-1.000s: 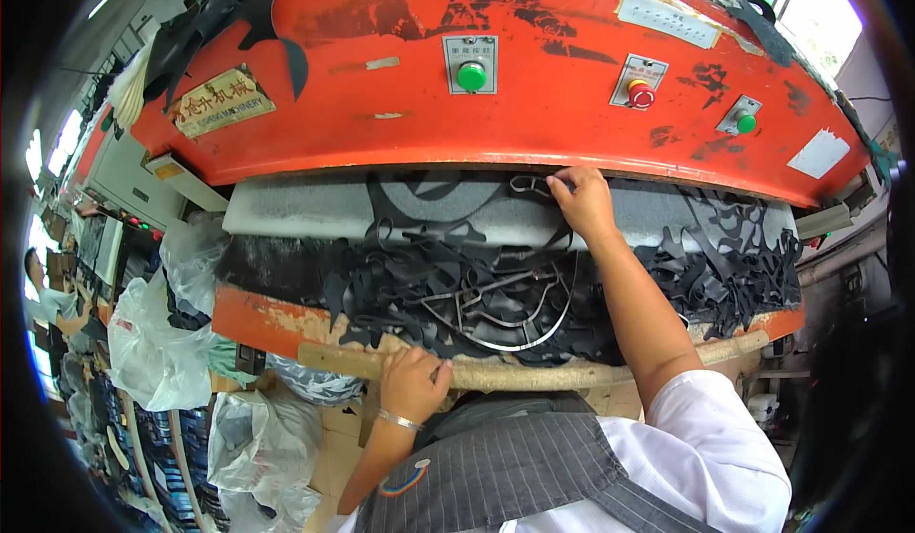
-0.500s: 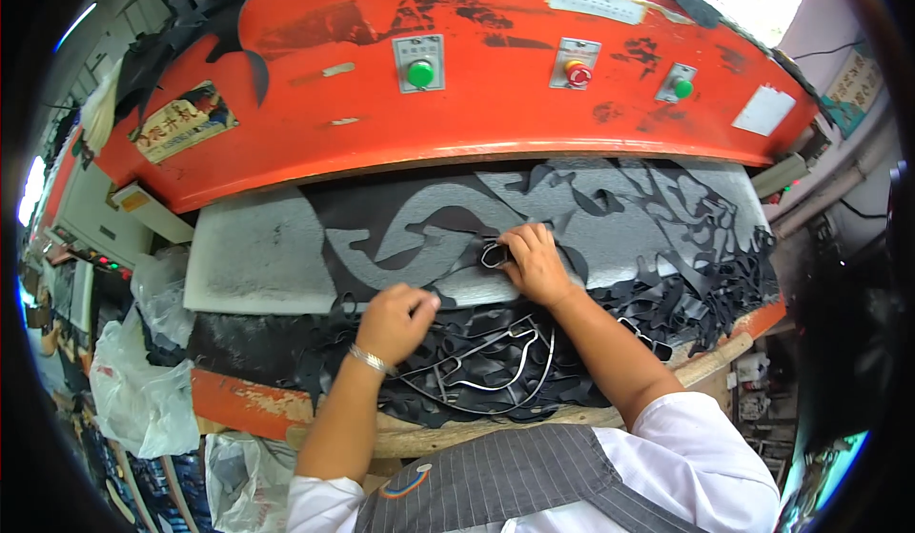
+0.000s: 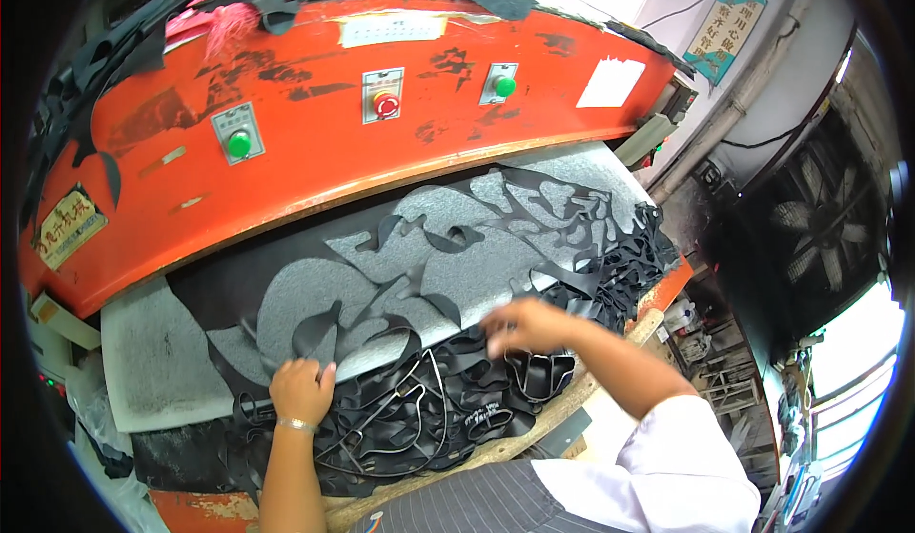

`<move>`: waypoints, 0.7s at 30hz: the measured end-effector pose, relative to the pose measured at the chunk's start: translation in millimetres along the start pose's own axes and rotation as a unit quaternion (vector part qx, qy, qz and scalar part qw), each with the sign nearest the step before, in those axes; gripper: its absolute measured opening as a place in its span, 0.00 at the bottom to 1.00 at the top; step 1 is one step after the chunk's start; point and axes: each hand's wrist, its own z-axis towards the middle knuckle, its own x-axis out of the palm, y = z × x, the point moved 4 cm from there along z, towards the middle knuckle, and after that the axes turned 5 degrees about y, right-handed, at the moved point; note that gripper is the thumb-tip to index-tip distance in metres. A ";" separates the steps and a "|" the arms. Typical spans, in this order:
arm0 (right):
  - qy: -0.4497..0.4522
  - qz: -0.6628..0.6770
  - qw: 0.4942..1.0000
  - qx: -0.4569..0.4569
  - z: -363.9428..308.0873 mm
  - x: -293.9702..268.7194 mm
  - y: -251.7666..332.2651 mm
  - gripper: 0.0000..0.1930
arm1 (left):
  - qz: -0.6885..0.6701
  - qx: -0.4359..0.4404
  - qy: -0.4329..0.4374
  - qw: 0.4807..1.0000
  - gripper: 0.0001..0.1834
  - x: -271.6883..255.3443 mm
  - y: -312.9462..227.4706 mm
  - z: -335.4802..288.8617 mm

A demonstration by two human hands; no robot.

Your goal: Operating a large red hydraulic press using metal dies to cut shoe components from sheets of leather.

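My left hand [image 3: 301, 392] is closed at the near edge of a pale grey cutting board [image 3: 167, 371], its curled fingers on a raised, curved black scrap of sheet material [image 3: 317, 331]. My right hand [image 3: 530, 326], slightly blurred, hovers farther right over the board's near edge, fingers apart and nothing seen in them. On the board lies a black sheet [image 3: 257, 257] with many shapes cut out of it. Just below my right hand a dark metal-edged cutting die [image 3: 543, 377] rests on the scraps. Large curved metal strip dies [image 3: 444, 404] lie between my hands.
A red press beam [image 3: 315, 171] spans the back, with green buttons [image 3: 239, 144] and a red stop button [image 3: 385, 104]. Black scraps [image 3: 624, 266] heap along the front ledge. A wooden rail [image 3: 496, 452] borders it near me. A fan [image 3: 810, 214] stands at right.
The view has swung right. My right hand has left the small metal die it held over the sheet and come back toward the front edge. My left hand has moved to the raised scrap.
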 end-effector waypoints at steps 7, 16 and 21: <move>-0.372 -0.155 0.903 0.151 89.7 -184.2 -138.2 0.26 | -0.005 0.028 -0.042 0.999 0.16 -17.5 -9.4 -45.6; -0.313 -0.195 0.892 0.263 105.6 -226.2 -163.0 0.33 | 0.004 -0.005 -0.054 0.999 0.16 -35.3 -2.9 -64.9; -0.266 -0.195 0.903 0.274 104.5 -218.2 -162.0 0.34 | 0.018 -0.029 -0.035 0.999 0.19 -43.0 -7.7 -89.6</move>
